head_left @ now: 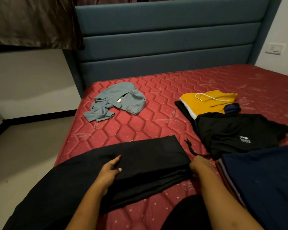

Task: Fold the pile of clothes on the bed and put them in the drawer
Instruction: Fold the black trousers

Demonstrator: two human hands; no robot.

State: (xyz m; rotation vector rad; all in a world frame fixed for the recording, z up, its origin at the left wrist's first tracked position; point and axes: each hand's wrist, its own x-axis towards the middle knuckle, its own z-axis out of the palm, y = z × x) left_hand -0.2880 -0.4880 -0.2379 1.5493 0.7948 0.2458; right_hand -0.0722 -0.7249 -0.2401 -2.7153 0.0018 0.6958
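Note:
A pair of black trousers (pixel 148 156) lies across the red quilted mattress (pixel 140 125) in front of me, its legs trailing off the left edge. My left hand (pixel 110 171) rests flat on the cloth with the thumb under a fold. At the trousers' waist end my right hand (pixel 200 165) grips the fabric, beside a black drawstring (pixel 189 146). A crumpled grey-blue garment (pixel 120 100) lies further back on the left. To the right are yellow shorts (pixel 206 103) with a white cord and a black top (pixel 236 130) with a white label.
A dark navy garment (pixel 264 183) covers a stack at the near right. The teal padded headboard (pixel 165 39) stands behind the bed. Bare floor (pixel 28 146) runs along the left side. A wall socket (pixel 274 48) is at the right. No drawer is in view.

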